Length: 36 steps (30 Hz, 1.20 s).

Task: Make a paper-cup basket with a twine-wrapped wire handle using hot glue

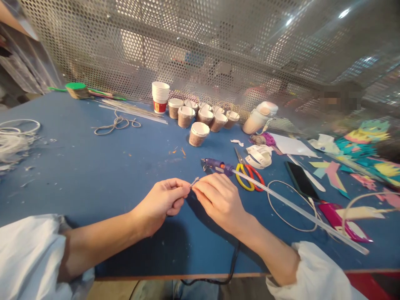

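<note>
String in Two Hands, by the Glue Gun

Landmark: glue gun [215, 165], purple, lying on the blue tabletop [103, 175]; all places were taken from it, as the wearer saw them.

Item: one short string [195, 182], thin and pale, raised on the near side of the gun, slightly to its left.
Left hand [167, 200]: thumb and forefinger pinched together on the string.
Right hand [218, 200]: just in front of the gun, fingers drawn together, tips clamped on the same string.

Glue stick [296, 208]: long, clear, running rightward from the gun's rear.
Scissors [243, 163]: yellow and red handles, just right of the gun.
Ribbon [259, 156]: white, coiled, farther right and beyond.
Phone [301, 181]: black, well to the right.
Brown cups [186, 118]: white-lined, clustered beyond the gun; one stood nearer.
Paper cups [160, 98]: stacked upright, beyond and left.
Cord [117, 123]: loosely looped, far left and beyond.
Bottle [259, 117]: pale, tilted, beyond and right.
</note>
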Each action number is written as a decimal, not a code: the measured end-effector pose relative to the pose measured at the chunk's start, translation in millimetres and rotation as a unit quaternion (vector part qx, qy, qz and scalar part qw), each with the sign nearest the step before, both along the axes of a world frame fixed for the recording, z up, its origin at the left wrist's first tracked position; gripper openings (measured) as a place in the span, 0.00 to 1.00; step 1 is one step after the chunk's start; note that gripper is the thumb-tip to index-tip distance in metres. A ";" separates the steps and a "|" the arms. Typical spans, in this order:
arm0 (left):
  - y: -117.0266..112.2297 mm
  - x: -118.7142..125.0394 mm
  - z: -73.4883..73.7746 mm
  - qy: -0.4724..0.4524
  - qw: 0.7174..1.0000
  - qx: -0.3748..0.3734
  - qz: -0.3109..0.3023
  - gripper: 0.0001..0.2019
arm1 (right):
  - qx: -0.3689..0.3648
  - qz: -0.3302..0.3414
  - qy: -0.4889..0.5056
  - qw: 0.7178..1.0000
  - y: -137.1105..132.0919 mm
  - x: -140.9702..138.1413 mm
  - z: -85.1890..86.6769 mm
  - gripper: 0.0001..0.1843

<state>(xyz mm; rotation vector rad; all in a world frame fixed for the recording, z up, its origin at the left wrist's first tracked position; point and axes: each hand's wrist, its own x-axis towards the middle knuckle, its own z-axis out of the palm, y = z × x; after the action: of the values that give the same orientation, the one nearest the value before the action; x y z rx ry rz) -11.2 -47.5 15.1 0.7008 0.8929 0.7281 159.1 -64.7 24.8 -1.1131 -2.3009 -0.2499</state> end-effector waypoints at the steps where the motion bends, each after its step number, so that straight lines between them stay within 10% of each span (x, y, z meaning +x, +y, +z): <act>1: -0.7 0.1 0.3 0.006 1.000 0.005 0.000 0.10 | 0.009 0.000 -0.007 1.000 -0.9 0.4 0.2 0.08; 36: -5.5 0.1 8.7 0.144 0.977 0.154 -0.034 0.10 | 0.119 -0.046 -0.034 0.991 -11.3 -1.6 9.9 0.05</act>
<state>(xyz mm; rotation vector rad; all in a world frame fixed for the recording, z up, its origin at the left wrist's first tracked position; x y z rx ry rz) -11.1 -53.0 23.8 1.1292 1.0227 0.7222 157.6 -76.0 34.7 -1.1020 -2.2114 -0.5907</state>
